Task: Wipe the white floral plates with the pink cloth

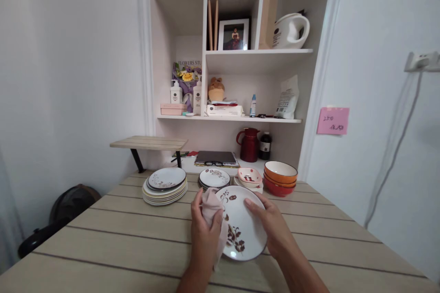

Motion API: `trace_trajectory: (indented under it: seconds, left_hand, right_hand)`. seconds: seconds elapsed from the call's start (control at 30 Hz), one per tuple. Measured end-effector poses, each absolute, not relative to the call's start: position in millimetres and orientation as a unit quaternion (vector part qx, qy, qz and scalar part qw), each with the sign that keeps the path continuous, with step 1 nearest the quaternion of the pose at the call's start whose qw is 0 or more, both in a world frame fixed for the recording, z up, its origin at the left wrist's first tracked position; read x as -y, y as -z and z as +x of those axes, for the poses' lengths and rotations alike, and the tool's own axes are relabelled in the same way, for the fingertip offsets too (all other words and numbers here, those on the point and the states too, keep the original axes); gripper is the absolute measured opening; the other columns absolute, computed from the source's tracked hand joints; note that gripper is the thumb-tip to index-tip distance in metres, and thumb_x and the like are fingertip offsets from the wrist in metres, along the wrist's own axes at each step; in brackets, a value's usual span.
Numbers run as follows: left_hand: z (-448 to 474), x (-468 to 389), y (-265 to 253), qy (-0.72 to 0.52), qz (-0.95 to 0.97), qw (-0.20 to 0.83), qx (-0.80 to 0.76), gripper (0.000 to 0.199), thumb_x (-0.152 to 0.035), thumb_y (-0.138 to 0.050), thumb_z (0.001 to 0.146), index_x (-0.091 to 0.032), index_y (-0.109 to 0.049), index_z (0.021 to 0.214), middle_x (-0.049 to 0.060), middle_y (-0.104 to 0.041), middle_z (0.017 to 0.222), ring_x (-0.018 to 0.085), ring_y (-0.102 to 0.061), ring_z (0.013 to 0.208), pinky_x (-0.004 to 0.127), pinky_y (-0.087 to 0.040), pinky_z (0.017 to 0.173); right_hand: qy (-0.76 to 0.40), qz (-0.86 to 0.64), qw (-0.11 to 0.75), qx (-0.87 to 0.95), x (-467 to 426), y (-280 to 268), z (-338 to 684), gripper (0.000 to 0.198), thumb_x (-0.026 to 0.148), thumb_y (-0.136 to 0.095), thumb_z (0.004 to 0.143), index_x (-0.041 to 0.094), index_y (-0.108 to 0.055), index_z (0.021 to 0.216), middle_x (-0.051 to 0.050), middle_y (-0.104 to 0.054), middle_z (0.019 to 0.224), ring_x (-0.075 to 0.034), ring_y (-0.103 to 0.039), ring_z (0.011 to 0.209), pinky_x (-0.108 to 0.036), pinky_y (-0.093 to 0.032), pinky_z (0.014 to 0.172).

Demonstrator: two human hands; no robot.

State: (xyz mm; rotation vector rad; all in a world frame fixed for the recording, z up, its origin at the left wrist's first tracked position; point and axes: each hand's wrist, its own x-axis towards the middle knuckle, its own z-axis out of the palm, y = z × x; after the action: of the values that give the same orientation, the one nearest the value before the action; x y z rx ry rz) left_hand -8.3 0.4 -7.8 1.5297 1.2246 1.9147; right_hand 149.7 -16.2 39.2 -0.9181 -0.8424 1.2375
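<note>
A white plate with brown flowers and a dark rim (pixel 245 226) is held tilted up over the table, its face toward me. My right hand (pixel 271 224) grips its right edge, thumb on the face and fingers behind. Bunched in my left hand (pixel 205 224) is a pale pink cloth (pixel 210 203), which meets the plate's left edge and hangs down below the hand. Behind the held plate sit a small stack of matching plates (pixel 215 177) and a stack of pink-patterned square bowls (pixel 250 175).
A taller plate stack (pixel 167 178) stands at left, beside a small raised shelf (pixel 149 143). Orange and red bowls (pixel 280 171) are stacked at right. At the back are a laptop (pixel 216 158), a red jug (pixel 250 145) and a dark bottle (pixel 265 145).
</note>
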Motion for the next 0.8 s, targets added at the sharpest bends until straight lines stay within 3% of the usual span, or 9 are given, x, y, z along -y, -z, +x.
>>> trace_trajectory:
  seconds: [0.13,0.3,0.57,0.8]
  left_hand:
    - [-18,3,0,-0.656,0.545,0.242,-0.461,0.035,-0.044,-0.052,0.086,-0.021,-0.053,0.111,0.009,-0.066,0.104,0.023,-0.063,0.096,0.037,-0.048,0.085]
    - [-17,6,-7,-0.681,0.483,0.276,-0.476,0.035,-0.052,-0.057,0.08,-0.022,-0.052,0.098,0.003,-0.066,0.088,0.021,-0.062,0.082,0.033,-0.049,0.075]
    - [-9,5,-7,-0.677,0.454,0.319,-0.484,0.035,-0.052,-0.056,0.08,-0.022,-0.05,0.097,0.003,-0.064,0.087,0.022,-0.062,0.083,0.034,-0.049,0.076]
    - [-2,7,-3,-0.656,0.445,0.35,-0.499,0.034,-0.049,-0.053,0.083,-0.021,-0.049,0.101,0.005,-0.065,0.092,0.022,-0.063,0.085,0.034,-0.048,0.078]
  right_hand:
    - [-0.549,-0.411,0.614,0.391,19,-39,143,0.062,0.039,-0.082,0.06,0.013,-0.061,0.112,-0.008,-0.076,0.074,-0.024,-0.068,0.057,-0.031,-0.053,0.049]
    - [-0.563,-0.377,0.64,0.363,19,-38,135,0.061,0.036,-0.083,0.059,0.012,-0.062,0.111,-0.01,-0.076,0.079,-0.024,-0.07,0.06,-0.033,-0.055,0.055]
    - [-0.566,-0.342,0.699,0.272,14,-35,131,0.077,0.032,-0.085,0.056,0.013,-0.056,0.125,-0.011,-0.077,0.083,-0.025,-0.071,0.063,-0.036,-0.057,0.058]
    - [-0.561,-0.327,0.726,0.227,10,-29,128,0.078,0.031,-0.085,0.058,0.017,-0.055,0.128,-0.009,-0.078,0.087,-0.027,-0.073,0.074,-0.04,-0.06,0.067]
